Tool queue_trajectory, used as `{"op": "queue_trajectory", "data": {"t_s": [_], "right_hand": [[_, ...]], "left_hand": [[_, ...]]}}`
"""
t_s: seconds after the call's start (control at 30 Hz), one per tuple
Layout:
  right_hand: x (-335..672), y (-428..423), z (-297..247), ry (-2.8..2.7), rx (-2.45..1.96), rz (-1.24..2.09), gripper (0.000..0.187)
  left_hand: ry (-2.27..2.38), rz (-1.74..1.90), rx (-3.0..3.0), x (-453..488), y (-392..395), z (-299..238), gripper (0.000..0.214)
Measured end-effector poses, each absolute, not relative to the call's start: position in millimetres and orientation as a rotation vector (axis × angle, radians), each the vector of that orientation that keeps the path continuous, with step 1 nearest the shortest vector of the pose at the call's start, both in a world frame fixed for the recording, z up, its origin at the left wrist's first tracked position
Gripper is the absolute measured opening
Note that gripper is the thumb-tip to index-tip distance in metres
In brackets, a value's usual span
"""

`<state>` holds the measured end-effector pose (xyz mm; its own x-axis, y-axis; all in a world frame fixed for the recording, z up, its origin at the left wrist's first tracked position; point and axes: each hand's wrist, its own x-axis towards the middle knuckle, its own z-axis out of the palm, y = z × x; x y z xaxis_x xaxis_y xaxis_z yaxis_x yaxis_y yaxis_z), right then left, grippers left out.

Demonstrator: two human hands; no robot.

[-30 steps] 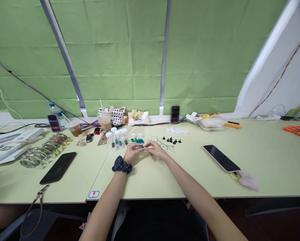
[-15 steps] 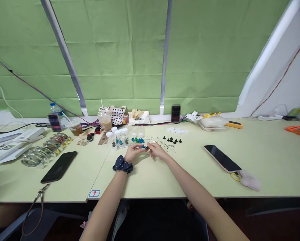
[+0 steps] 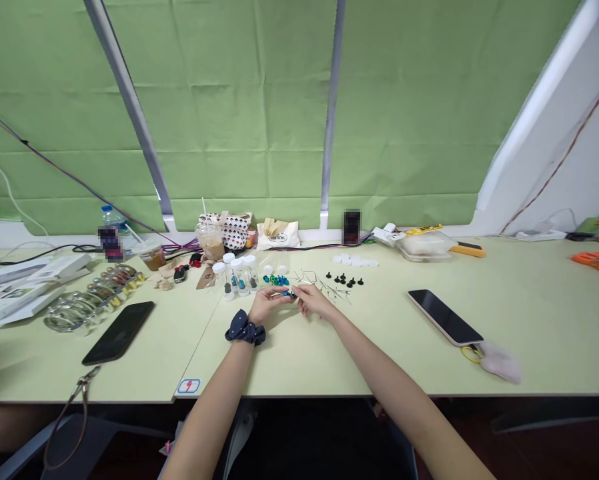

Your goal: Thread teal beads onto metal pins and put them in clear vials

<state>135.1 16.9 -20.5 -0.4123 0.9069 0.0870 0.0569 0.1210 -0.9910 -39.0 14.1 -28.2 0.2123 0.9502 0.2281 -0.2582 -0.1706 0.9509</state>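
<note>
A small shiny blue piece (image 3: 288, 293) is pinched between the fingertips of my left hand (image 3: 265, 304), which wears a dark scrunchie at the wrist. My right hand (image 3: 314, 300) meets it from the other side, its thumb and finger closed at the same piece; its far end is hidden by the fingers. Just behind the hands lie several blue and green metallic pieces (image 3: 278, 280). Thin metal rods (image 3: 324, 285) are scattered beyond my right hand, with black knob-like parts (image 3: 343, 277) further right. Clear vials with white caps (image 3: 237, 277) stand left of my left hand.
White caps (image 3: 354, 261) lie at the back. A phone (image 3: 444, 317) with a fluffy charm rests on the right, another phone (image 3: 119, 332) on the left. Drink cups (image 3: 211, 243), stacked clear rings (image 3: 87, 300) and white boxes (image 3: 34, 287) occupy the left side.
Both hands stay in almost the same place, with only slight finger movement around the small blue piece. The view has shifted very slightly.
</note>
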Motion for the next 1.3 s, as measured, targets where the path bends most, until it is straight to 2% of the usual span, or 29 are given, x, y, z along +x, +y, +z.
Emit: {"op": "queue_trajectory", "data": {"t_s": [0.23,0.37,0.5,0.63,0.8,0.93,1.07,1.3], "right_hand": [[135.1,17.7,-22.3,-1.617,-0.926,1.356,0.038],[134.0,18.0,-22.4,-1.602,-0.980,1.418,0.045],[134.1,17.5,-21.8,-1.597,-0.940,1.383,0.038],[134.1,17.4,-21.6,-1.565,-0.987,1.427,0.045],[134.4,16.2,-20.3,-1.598,-0.925,1.370,0.038],[134.0,16.8,-20.8,-1.585,-0.989,1.405,0.045],[134.0,17.9,-22.5,-1.574,-0.943,1.397,0.038],[134.3,19.8,-24.4,-1.571,-0.972,1.427,0.041]], "left_hand": [[0.774,1.295,1.283,-39.7,14.7,-28.6,0.036],[0.748,1.268,1.292,-39.1,13.6,-28.1,0.036],[0.755,1.276,1.281,-38.4,12.2,-26.6,0.036],[0.762,1.260,1.286,-39.2,13.5,-28.0,0.038],[0.755,1.281,1.291,-40.7,15.9,-31.5,0.036],[0.729,1.249,1.314,-41.0,16.7,-33.0,0.037],[0.742,1.268,1.310,-41.6,17.9,-34.5,0.036],[0.736,1.265,1.299,-42.2,19.5,-36.1,0.037]]}}
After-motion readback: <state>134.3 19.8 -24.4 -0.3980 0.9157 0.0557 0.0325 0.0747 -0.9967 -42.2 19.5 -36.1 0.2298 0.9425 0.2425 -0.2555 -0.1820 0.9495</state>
